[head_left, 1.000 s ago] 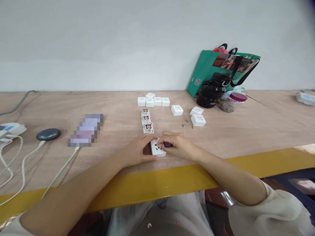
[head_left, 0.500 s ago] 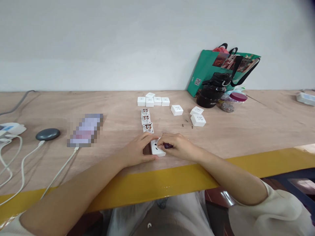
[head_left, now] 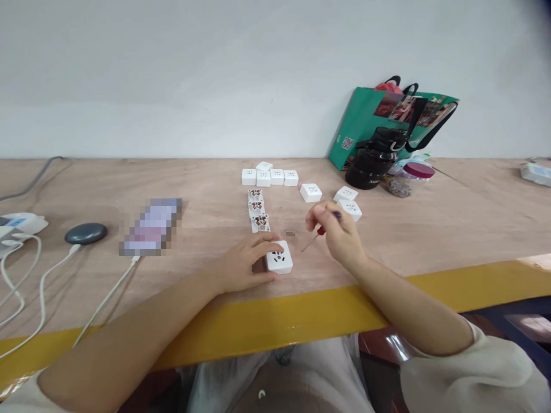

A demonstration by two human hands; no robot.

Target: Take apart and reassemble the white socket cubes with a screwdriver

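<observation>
Head view shows the right hand (head_left: 338, 234) pinching a small screwdriver (head_left: 319, 232) between thumb and fingertips, with its dark purple handle up among the fingers, a red collar below it, and a thin shaft slanting down and to the left. The left hand (head_left: 243, 265) is clasped around the left side of a square white socket (head_left: 279, 258), pressing it against the surface (head_left: 430, 229). A dark brown edge shows between those fingers and the socket, but its source cannot be told.

The socket lies in front of the person, between both hands and close to the yellow edge strip (head_left: 279, 321). From the right hand it lies down and to the left, along the screwdriver's long axis, with the tip near the socket but apart from it. The left hand is the nearer one, already touching it.

A small brownish piece (head_left: 290, 233) lies just behind the socket. Farther back stand a column of three opened socket bases (head_left: 258, 223) showing copper parts, a cluster of closed white sockets (head_left: 270, 177), and three more white sockets (head_left: 310, 193) to the right. Against the wall are a black bottle (head_left: 370, 171), a green bag (head_left: 357, 126) and a jar with a maroon lid (head_left: 413, 171). To the left are a pixelated object (head_left: 150, 226), a dark round puck (head_left: 86, 233) and white cables (head_left: 41, 287).
</observation>
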